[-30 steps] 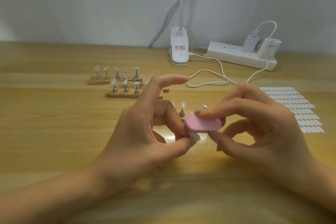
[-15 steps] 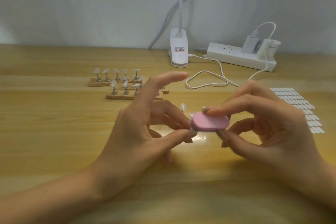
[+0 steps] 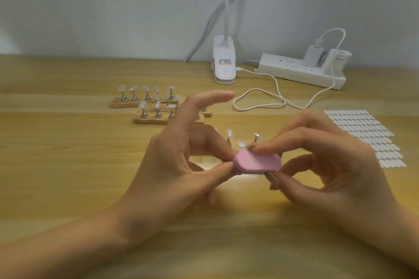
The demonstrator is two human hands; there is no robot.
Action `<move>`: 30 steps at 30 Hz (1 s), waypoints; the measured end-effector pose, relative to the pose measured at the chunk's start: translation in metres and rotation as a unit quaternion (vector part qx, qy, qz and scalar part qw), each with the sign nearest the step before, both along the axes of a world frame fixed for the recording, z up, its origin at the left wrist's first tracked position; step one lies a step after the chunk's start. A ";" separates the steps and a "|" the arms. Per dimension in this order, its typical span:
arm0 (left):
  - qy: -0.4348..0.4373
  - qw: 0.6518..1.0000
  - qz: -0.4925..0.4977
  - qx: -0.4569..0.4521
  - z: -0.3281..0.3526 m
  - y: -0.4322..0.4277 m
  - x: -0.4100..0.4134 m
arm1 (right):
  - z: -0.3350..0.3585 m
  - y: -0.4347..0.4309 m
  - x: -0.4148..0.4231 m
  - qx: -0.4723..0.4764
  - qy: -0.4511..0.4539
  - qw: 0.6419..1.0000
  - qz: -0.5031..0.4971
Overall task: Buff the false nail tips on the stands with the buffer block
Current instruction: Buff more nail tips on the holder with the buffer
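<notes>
Right grip (image 3: 335,165) clamped on buffer (image 3: 258,163), thumb under, finger on top. Left grip (image 3: 172,165) at its end, contents hidden, cannot tell. Buffer likely light, soft; hold mid-sides.

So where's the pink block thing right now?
In the head view the pink buffer block is in the middle, over the wooden table, pinched by the right hand, its left end at the thumb tip of the left hand.

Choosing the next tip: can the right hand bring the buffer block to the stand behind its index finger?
Probably yes: the right hand grips the buffer block, and that stand sits just beyond the fingers, nothing between.
</notes>
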State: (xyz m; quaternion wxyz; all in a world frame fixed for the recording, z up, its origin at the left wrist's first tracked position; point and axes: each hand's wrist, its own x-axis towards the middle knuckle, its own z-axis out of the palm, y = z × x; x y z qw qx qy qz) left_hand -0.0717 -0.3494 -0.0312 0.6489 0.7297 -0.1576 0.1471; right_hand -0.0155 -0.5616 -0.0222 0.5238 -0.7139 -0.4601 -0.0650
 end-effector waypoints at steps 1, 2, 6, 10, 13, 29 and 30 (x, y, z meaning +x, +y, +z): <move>-0.005 1.000 0.003 0.010 0.000 0.000 0.000 | 0.000 0.000 0.000 -0.004 -0.005 1.000 0.005; -0.010 1.000 0.009 0.020 0.000 -0.001 -0.001 | 0.000 0.000 0.001 -0.007 -0.006 1.000 0.003; -0.027 0.997 0.046 0.058 0.002 -0.002 -0.002 | 0.001 0.000 0.000 0.000 0.004 1.000 -0.010; -0.034 0.995 0.050 0.078 0.003 -0.002 -0.003 | -0.001 0.002 0.000 -0.020 -0.030 0.999 -0.005; -0.037 0.995 0.058 0.077 0.003 -0.003 -0.004 | 0.001 -0.002 0.005 0.004 -0.004 0.999 -0.038; -0.114 0.975 0.029 0.189 0.057 0.009 0.020 | -0.011 -0.024 0.053 0.028 0.136 0.982 -0.129; -0.115 0.965 0.025 0.234 0.058 0.006 0.026 | -0.010 -0.025 0.054 0.032 0.144 0.980 -0.131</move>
